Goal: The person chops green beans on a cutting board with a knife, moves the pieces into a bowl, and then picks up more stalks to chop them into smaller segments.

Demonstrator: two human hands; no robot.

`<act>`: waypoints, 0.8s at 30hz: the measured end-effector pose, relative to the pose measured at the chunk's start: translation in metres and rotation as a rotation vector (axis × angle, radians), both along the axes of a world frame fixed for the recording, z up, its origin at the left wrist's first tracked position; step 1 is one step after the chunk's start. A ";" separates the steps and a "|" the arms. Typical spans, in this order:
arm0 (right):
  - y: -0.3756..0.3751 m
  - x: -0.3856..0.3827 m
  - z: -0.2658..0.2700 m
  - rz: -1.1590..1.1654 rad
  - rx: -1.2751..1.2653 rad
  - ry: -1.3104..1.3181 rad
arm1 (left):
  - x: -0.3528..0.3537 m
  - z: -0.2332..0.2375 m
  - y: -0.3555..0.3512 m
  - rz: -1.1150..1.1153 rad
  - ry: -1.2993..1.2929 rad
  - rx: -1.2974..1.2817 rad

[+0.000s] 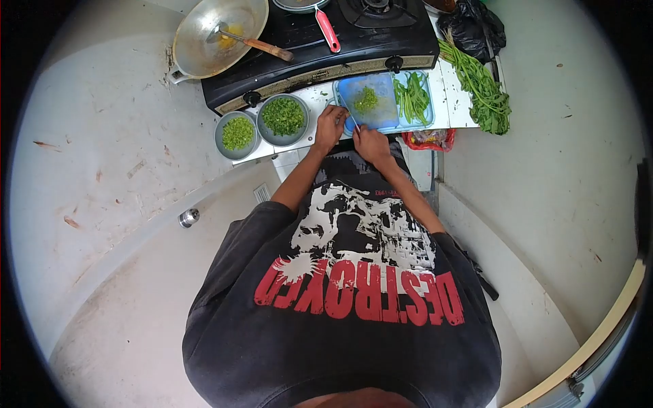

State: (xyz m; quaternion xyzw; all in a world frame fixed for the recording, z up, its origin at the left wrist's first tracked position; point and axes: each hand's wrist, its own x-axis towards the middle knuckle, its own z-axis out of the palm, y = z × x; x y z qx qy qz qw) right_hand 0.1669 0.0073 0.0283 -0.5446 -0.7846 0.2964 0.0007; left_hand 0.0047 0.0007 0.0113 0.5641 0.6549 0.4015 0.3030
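Note:
My right hand (372, 145) is closed around the handle of a knife (352, 120), whose blade slants up and left over the near left side of a blue cutting board (389, 121). Beside the blade, at the board's left edge, my left hand (330, 129) has its fingers drawn together; whatever they hold is hidden. A small heap of chopped greens (366, 100) lies on the board. The board rests in a light blue tray (429, 122), with uncut leafy greens (412, 100) at the right end. Left of my hands stand two grey bowls of chopped greens (283, 116) (237, 133).
Behind the tray is a black gas stove (326, 58) bearing a wok (197, 41) with a wooden-handled spatula (269, 49) and a red-handled pan (327, 30). At right lie a leafy bunch (486, 95) and a black plastic bag (474, 28). A red basket (430, 146) sits below the counter.

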 end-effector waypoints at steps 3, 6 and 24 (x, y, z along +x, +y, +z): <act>0.009 -0.009 -0.001 0.002 0.016 0.016 | -0.002 -0.004 0.000 -0.009 0.023 0.012; 0.016 -0.016 -0.001 -0.007 0.006 0.017 | -0.002 -0.006 0.001 -0.007 0.052 0.031; -0.014 0.012 -0.003 0.002 -0.058 -0.036 | -0.003 -0.003 -0.005 -0.046 0.062 0.051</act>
